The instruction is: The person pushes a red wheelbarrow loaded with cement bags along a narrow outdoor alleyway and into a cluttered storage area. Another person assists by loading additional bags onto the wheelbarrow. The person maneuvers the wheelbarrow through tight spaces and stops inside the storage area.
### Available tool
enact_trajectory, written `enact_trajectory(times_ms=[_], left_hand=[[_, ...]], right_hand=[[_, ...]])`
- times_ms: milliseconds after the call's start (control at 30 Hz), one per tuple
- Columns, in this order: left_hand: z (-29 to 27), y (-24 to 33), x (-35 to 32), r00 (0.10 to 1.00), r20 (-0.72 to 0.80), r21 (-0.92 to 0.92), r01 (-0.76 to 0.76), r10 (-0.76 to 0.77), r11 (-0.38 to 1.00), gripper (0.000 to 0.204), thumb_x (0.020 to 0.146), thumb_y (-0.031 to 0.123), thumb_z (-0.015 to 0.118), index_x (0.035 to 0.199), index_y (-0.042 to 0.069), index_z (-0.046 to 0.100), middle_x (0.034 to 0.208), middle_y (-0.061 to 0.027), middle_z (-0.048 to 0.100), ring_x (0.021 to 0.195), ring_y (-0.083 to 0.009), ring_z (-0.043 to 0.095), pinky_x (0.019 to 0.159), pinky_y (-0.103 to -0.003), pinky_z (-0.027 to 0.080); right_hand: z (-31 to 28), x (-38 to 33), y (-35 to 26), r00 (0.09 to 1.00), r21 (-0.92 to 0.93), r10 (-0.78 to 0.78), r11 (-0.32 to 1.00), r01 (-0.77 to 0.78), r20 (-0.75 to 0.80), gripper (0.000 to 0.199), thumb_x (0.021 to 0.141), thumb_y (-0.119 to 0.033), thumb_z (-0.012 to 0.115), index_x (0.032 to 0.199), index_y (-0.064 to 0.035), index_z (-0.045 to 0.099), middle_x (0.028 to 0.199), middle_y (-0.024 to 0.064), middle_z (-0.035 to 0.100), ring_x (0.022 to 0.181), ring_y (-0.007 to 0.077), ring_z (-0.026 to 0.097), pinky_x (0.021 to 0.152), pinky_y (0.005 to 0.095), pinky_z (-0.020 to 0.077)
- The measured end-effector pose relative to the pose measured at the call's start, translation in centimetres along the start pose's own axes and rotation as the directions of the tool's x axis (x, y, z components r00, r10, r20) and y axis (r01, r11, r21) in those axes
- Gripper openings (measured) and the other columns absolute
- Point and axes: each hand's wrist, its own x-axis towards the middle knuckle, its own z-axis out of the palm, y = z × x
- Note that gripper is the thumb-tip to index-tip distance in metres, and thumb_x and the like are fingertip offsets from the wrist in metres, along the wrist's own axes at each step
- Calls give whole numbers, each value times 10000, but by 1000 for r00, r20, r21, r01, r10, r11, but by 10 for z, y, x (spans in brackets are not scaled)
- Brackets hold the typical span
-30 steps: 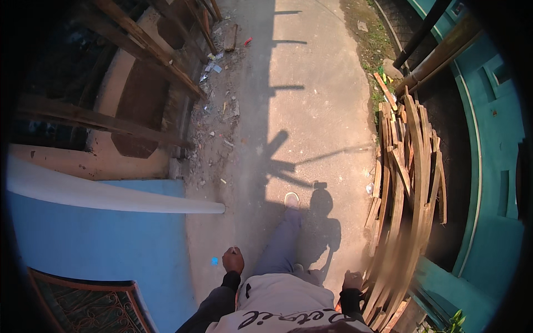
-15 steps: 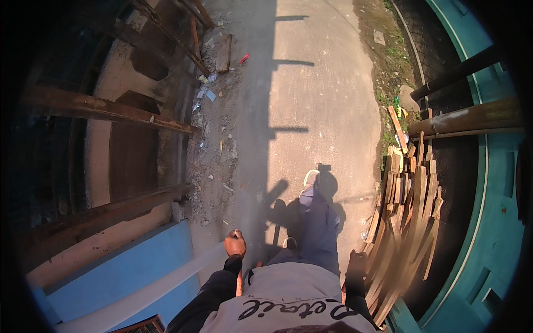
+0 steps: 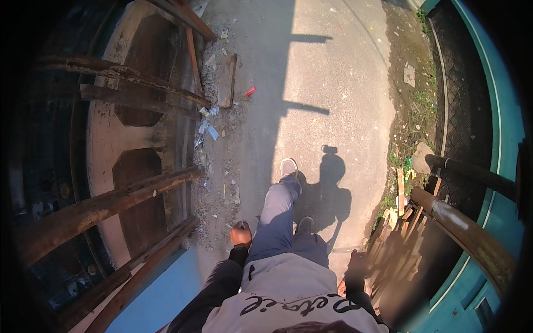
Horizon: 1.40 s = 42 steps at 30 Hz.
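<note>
My left hand (image 3: 241, 234) is curled into a fist beside my left thigh, over the shaded side of the road. Whatever it may hold is hidden inside the fingers. My right hand (image 3: 356, 262) hangs low at my right side, dark and in shade. Its fingers look curled, and their contents cannot be made out. A small orange patch (image 3: 341, 287) shows between that forearm and my light shirt (image 3: 297, 277). Beyond the right hand lies a blurred pile of wooden slats (image 3: 402, 244). My left shoe (image 3: 288, 166) is forward on the road, with the right shoe (image 3: 305, 224) behind it.
The paved road (image 3: 344, 72) runs ahead, shaded along its left. Wooden poles (image 3: 111, 208) slant out from the building at left, near a loose plank (image 3: 226, 80), rubble and a red scrap (image 3: 251, 91). A thick pole (image 3: 466, 233) and a teal wall (image 3: 502, 100) border the right.
My left leg has swung forward and the right is now behind. The surroundings have slid toward me, bringing the slat pile lower and closer. Both hands stay at my sides, closed.
</note>
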Motion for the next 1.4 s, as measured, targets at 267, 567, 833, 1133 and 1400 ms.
enact_trajectory(times_ms=[267, 567, 833, 1133, 1400], left_hand=[[-81, 207, 155, 989, -20, -65, 143, -145, 988, 418, 970, 317, 516, 767, -22, 651, 766, -263, 652, 745, -470, 622, 665, -515, 459], [-117, 414, 340, 994, -76, -170, 67, -80, 983, 392, 958, 277, 535, 737, -35, 620, 665, -267, 600, 642, -437, 605, 615, -493, 440], [-158, 605, 471, 984, 21, 17, 175, -175, 984, 392, 962, 294, 523, 783, -31, 651, 764, -278, 651, 744, -437, 653, 675, -496, 483], [-140, 774, 600, 989, -29, 57, 149, -148, 987, 382, 953, 304, 528, 844, -32, 673, 833, -282, 662, 822, -467, 644, 737, -508, 495], [-177, 797, 665, 982, -17, -27, 186, -186, 982, 340, 943, 240, 553, 812, -65, 628, 788, -285, 636, 762, -448, 622, 694, -474, 470]], right_hand=[[-35, 195, -266, 998, -124, 58, 991, -54, 29, 299, 799, -219, 743, 687, -33, 535, 592, 69, 545, 543, 194, 536, 571, 359, 460], [-53, 422, -492, 987, -132, 142, 983, -131, 75, 316, 811, -209, 754, 694, -45, 511, 574, 39, 507, 543, 152, 498, 569, 346, 444], [-46, 606, -610, 982, -44, 113, 993, -107, 152, 297, 787, -186, 778, 679, -53, 534, 596, 46, 560, 540, 162, 525, 577, 344, 454], [1, 764, -654, 948, -224, 178, 967, -120, 262, 296, 769, -251, 791, 698, -34, 604, 644, 107, 638, 614, 238, 625, 636, 388, 503], [-7, 813, -792, 954, -244, 175, 963, -115, 244, 284, 785, -243, 770, 709, -32, 595, 649, 117, 644, 629, 256, 648, 630, 399, 510]])
